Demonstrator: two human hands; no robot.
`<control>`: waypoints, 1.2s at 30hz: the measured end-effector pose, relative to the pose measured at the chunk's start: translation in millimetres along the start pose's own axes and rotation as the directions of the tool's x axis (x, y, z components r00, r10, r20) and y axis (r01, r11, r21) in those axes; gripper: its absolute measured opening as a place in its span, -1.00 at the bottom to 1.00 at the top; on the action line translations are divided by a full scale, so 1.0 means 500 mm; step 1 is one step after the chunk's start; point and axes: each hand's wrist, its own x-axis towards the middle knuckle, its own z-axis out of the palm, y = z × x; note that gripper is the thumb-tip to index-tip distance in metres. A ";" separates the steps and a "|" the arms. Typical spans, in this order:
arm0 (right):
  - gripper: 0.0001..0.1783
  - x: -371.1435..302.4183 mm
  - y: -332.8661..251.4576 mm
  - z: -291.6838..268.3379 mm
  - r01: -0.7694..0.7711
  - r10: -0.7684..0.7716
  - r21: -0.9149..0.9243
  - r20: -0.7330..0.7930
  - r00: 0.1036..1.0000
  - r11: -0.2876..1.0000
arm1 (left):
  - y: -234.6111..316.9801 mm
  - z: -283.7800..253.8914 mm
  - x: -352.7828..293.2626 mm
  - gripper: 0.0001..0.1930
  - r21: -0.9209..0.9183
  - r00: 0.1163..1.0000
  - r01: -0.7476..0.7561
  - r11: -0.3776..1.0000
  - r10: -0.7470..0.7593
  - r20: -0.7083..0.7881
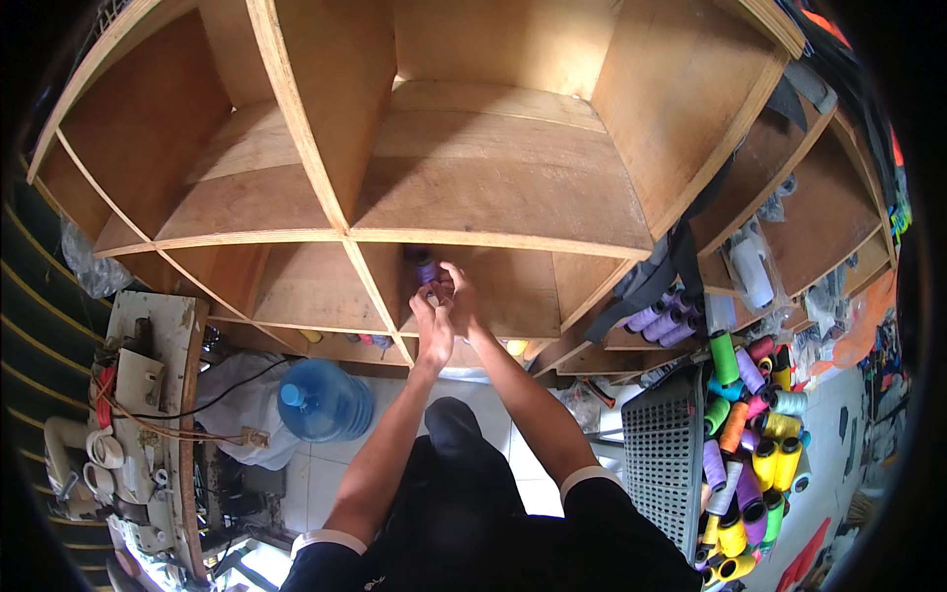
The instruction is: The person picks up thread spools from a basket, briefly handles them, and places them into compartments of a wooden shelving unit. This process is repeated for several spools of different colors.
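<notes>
Both my arms reach into a lower compartment of the wooden shelf (493,240). My left hand (432,321) and my right hand (463,302) meet there, fingers curled in against each other. Between the fingertips a small pale bit shows, too small to name. Just beyond the hands a purple thread spool (425,266) stands in the shaded compartment, close to its left divider. Whether the fingers touch that spool, I cannot tell.
To the right, a grey plastic basket (666,459) stands beside a heap of coloured thread cones (750,464). More purple spools (666,318) lie on a side shelf. A blue water jug (326,400) and a sewing machine (138,424) are at left.
</notes>
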 end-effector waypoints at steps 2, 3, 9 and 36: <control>-0.54 0.025 -0.004 -0.001 0.012 -0.013 0.053 0.034 0.999 0.999 | -0.006 0.009 0.013 -0.38 -0.075 0.999 0.016 0.997 -0.019 -0.033; -0.54 0.028 -0.003 0.002 0.014 -0.018 0.109 0.041 0.999 0.994 | -0.006 0.009 0.017 -0.37 -0.110 0.998 0.030 0.993 -0.036 -0.050; -0.61 0.051 0.029 0.027 0.043 -0.046 0.149 0.018 0.999 0.988 | 0.011 0.007 0.032 -0.29 -0.004 0.996 0.092 0.996 -0.092 0.008; -0.40 -0.035 -0.066 -0.033 0.449 -0.174 -0.740 0.422 0.890 0.500 | 0.062 -0.036 0.021 -0.15 0.553 0.998 -0.019 0.833 -0.019 0.062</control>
